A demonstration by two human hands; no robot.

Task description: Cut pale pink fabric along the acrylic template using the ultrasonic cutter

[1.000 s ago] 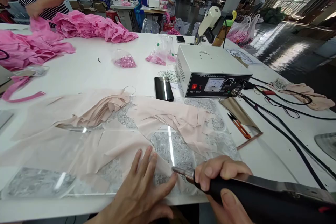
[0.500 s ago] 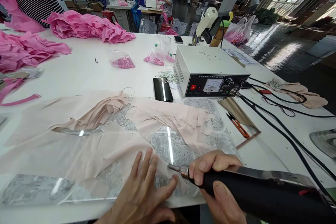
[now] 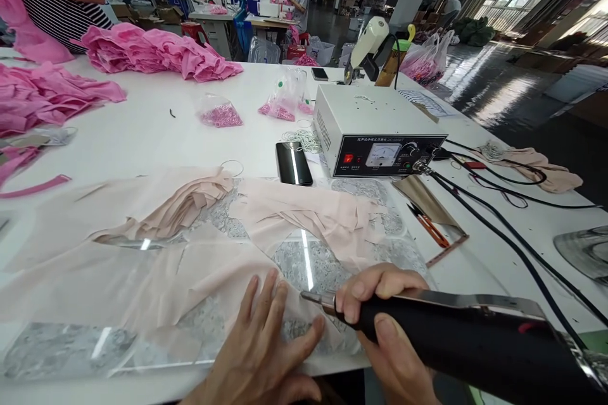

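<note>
With fingers spread, my left hand (image 3: 268, 335) presses flat on a pale pink piece of fabric (image 3: 218, 266) near the table's front edge. My right hand (image 3: 387, 323) is wrapped around a black handheld ultrasonic welding tool (image 3: 456, 335). The narrow metal tip (image 3: 311, 297) points left, at the fabric's edge just right of my left fingers; whether it touches the cloth I cannot tell. Under the fabric lies a clear sheet over a grey marbled mat (image 3: 304, 259). More pale pink pieces (image 3: 308, 202) are spread on it behind my hands.
A white control box (image 3: 380, 114) with a meter stands at back right, its black cables (image 3: 494, 228) running to the tool. Orange thread snips (image 3: 430, 228), a phone (image 3: 293, 163), bead bags (image 3: 221, 112) and pink fabric piles (image 3: 156, 54) lie around. A person in stripes (image 3: 52, 0) stands at far left.
The tool's tip and my right hand have shifted slightly left and up. My left hand stays pressed on the fabric in nearly the same place.
</note>
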